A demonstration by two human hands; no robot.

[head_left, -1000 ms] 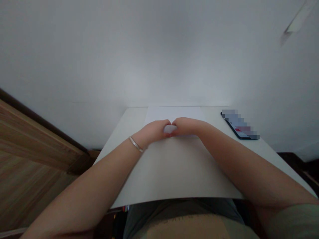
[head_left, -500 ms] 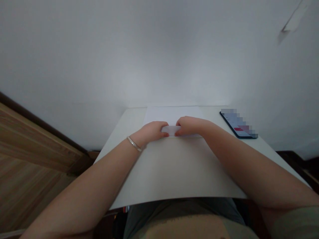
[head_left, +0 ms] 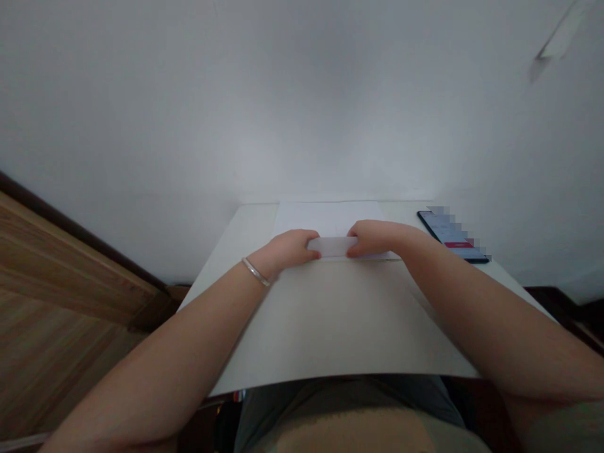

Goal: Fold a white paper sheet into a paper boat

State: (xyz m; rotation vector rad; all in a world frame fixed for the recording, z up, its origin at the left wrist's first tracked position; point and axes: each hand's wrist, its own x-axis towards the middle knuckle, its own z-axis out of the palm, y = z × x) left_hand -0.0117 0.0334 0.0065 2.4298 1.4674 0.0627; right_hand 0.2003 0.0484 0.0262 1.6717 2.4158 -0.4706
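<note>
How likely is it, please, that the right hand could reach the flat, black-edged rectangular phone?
Probably yes, once the right hand releases the white paper: the phone lies to its right, nothing visible blocking.

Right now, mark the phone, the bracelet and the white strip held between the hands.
Phone [head_left: 450, 234], head view: middle of its screen.
Bracelet [head_left: 255, 272], head view: visible outer side of the silver band.
White strip [head_left: 334, 246], head view: middle of the exposed face.
</note>
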